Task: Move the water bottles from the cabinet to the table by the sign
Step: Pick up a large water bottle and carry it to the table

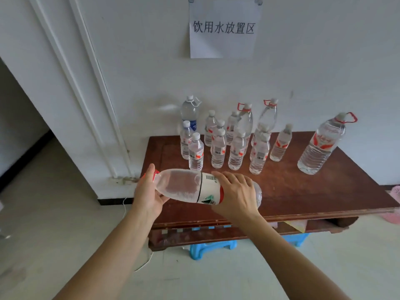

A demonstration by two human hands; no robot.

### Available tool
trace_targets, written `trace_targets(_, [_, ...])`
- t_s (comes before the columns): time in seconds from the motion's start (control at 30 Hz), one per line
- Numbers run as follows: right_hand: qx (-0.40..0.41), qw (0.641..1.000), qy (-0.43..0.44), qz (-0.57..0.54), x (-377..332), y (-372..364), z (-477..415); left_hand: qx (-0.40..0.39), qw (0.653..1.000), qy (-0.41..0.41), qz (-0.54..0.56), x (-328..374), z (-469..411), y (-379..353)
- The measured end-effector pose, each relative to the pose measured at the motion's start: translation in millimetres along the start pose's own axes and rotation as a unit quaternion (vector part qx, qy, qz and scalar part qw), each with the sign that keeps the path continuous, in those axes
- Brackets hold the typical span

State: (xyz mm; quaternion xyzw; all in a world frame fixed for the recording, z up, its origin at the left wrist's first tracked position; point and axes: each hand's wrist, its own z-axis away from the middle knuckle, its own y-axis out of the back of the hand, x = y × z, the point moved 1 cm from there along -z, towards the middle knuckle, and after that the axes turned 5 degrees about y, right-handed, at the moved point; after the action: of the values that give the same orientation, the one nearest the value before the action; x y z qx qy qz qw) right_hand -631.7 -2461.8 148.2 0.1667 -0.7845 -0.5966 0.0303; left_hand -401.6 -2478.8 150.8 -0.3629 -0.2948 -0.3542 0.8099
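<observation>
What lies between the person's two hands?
Head view: a large water bottle held sideways spans the gap; the left hand grips its neck, the right hand its labelled lower part.

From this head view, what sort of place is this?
Likely a drinking-water storage corner indoors: white paper sign on the wall marked for drinking water, dark brown wooden table below it, many clear plastic water bottles standing on it.

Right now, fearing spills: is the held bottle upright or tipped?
Tipped: the bottle lies sideways, left hand at its cap, right hand near its base.
</observation>
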Motion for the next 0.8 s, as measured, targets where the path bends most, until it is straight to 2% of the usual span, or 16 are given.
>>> trace_targets(0.13, [-0.036, 0.996, -0.018, -0.082, 4, -52, -49, 0.035, 0.996, -0.06, -0.059, 20, -57, -9])
trace_targets(0.23, [-0.076, 0.985, -0.025, -0.151, 5, -85, -88, 0.069, 0.976, -0.157, -0.135, 36, -93, -26])
trace_targets(0.33, [-0.136, 0.972, -0.034, -0.188, 4, -120, -129, 0.086, 0.936, -0.256, -0.224, 54, -124, -57])
trace_targets(0.47, [-0.188, 0.953, -0.05, -0.233, -3, -161, -184, 0.089, 0.857, -0.341, -0.376, 76, -165, -89])
trace_targets(0.57, [-0.186, 0.942, -0.055, -0.275, -9, -183, -220, 0.083, 0.823, -0.373, -0.421, 94, -187, -103])
trace_targets(0.7, [-0.155, 0.924, -0.104, -0.334, -18, -205, -251, 0.056, 0.823, -0.372, -0.425, 103, -215, -110])
trace_targets(0.8, [-0.143, 0.911, -0.144, -0.359, -25, -216, -262, 0.007, 0.799, -0.392, -0.456, 106, -233, -115])
